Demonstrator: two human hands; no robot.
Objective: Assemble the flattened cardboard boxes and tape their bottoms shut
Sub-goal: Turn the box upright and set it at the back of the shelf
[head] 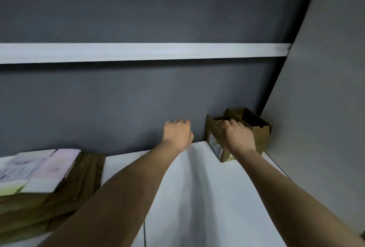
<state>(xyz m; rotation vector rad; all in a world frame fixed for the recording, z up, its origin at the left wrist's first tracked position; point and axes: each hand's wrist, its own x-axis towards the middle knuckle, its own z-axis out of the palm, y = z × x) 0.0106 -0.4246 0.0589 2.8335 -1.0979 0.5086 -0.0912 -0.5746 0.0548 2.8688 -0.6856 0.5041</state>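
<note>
Two assembled brown cardboard boxes stand open-topped in the far right corner of the white table. The nearer box carries a white label on its side; the farther box sits behind it against the wall. My right hand grips the top edge of the nearer box, fingers curled over its rim. My left hand hovers at the table's far edge to the left of the boxes, fingers curled, holding nothing visible. A stack of flattened cardboard boxes lies at the left of the table.
Pale printed sheets lie on top of the flattened stack. A dark grey wall with a white horizontal rail runs behind the table. A lighter grey wall closes off the right side.
</note>
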